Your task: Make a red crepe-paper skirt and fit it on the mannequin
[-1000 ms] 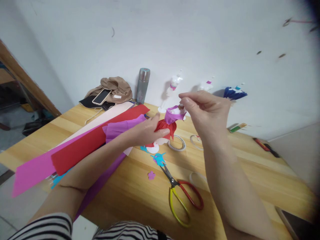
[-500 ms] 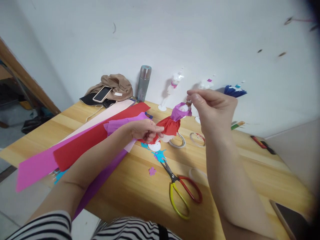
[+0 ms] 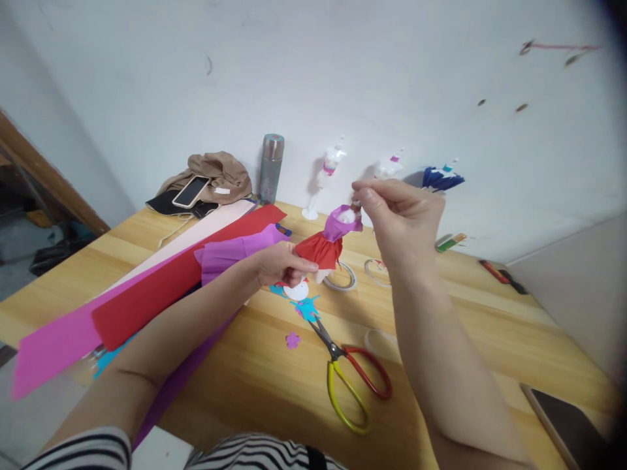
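A small doll figure in a paper dress (image 3: 337,224), purple on top with a gathered red skirt (image 3: 321,251), hangs tilted above the table between my hands. My left hand (image 3: 284,263) pinches the lower edge of the red skirt between thumb and fingers. My right hand (image 3: 404,215) is closed at the figure's top end, thumb against forefinger; the part it grips is mostly hidden. Pale material shows below the skirt. Under the figure lie a white disc (image 3: 296,290), blue paper scraps (image 3: 307,308) and a purple paper flower (image 3: 292,340).
Scissors (image 3: 336,351) with yellow and red handles lie in front, near tape rolls (image 3: 341,277). Red and purple paper sheets (image 3: 147,303) cover the left side. A thermos (image 3: 271,168), white figures (image 3: 333,163) and a blue-skirted figure (image 3: 442,179) stand by the wall. A phone (image 3: 191,191) rests on brown cloth.
My left hand has shifted from the skirt's side to its lower edge and now pinches it. The skirt is more spread. My right hand keeps its grip at the top.
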`<state>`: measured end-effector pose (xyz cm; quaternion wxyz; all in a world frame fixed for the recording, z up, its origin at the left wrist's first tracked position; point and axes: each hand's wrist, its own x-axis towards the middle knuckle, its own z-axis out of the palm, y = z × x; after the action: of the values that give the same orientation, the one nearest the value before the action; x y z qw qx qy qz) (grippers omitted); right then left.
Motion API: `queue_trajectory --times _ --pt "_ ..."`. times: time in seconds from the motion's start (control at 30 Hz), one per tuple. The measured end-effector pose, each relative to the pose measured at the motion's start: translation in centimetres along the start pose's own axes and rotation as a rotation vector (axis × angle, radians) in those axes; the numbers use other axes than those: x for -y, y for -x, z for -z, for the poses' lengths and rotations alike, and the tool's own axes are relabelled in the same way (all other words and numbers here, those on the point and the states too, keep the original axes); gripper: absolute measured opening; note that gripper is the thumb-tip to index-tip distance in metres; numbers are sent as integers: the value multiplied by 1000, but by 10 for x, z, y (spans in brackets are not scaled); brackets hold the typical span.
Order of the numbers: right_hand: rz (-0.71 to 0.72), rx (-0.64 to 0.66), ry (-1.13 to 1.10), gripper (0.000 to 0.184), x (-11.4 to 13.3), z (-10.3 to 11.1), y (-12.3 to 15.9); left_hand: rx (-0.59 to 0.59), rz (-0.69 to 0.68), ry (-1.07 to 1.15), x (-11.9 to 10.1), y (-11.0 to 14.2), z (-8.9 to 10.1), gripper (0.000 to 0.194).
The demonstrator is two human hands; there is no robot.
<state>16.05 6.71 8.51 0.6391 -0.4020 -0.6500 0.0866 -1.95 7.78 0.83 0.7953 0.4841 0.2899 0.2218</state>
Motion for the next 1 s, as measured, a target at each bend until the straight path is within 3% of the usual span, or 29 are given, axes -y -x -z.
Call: queue_trajectory --times 0.6,0.8,0.87,1.0 --pt "-29 15 -76 8 2 -8 0 1 -94 -143 0 0 7 31" --pt "-9 10 -17 12 -4 -5 0 155 51 -343 -15 12 27 27" --pt "-11 7 -8 11 -5 -4 0 153 87 -312 -17 12 35 34" --pt "-34 -7 -36 11 -6 -4 0 10 143 -35 -16 7 34 41"
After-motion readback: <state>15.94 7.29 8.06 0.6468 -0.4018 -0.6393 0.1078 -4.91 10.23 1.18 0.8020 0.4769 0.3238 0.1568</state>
